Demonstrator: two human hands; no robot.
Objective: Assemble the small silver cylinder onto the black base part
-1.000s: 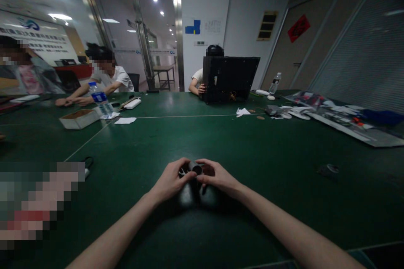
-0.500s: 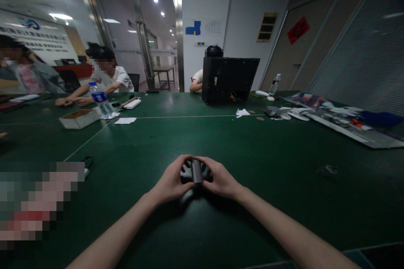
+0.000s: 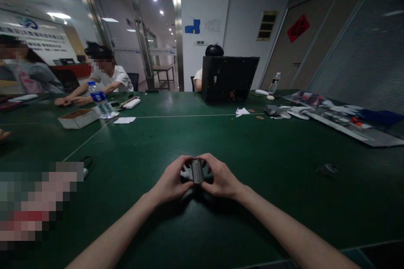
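While pinching small metal cyl. (image 3: 198,172) btwn L hand (image 3: 172,180) & R hand (image 3: 222,179), w/ fingers (image 3: 187,185) narrowed round both ends, hold it centrally over green bench (image 3: 158,136); can't tell if touching. Prob. at two-handed hold/inspect step. For next move, likely need even pressure from both sides, esp. if turning it.

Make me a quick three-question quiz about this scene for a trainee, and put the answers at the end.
1. How is the gray cylinder being held?
2. True or false: the blue-capped bottle is beside the pale open box.
3. What is on the door at the right: A, a clock; B, a red sign; or C, a towel?
Key: 1. By the left hand and the right hand together. 2. True. 3. B.
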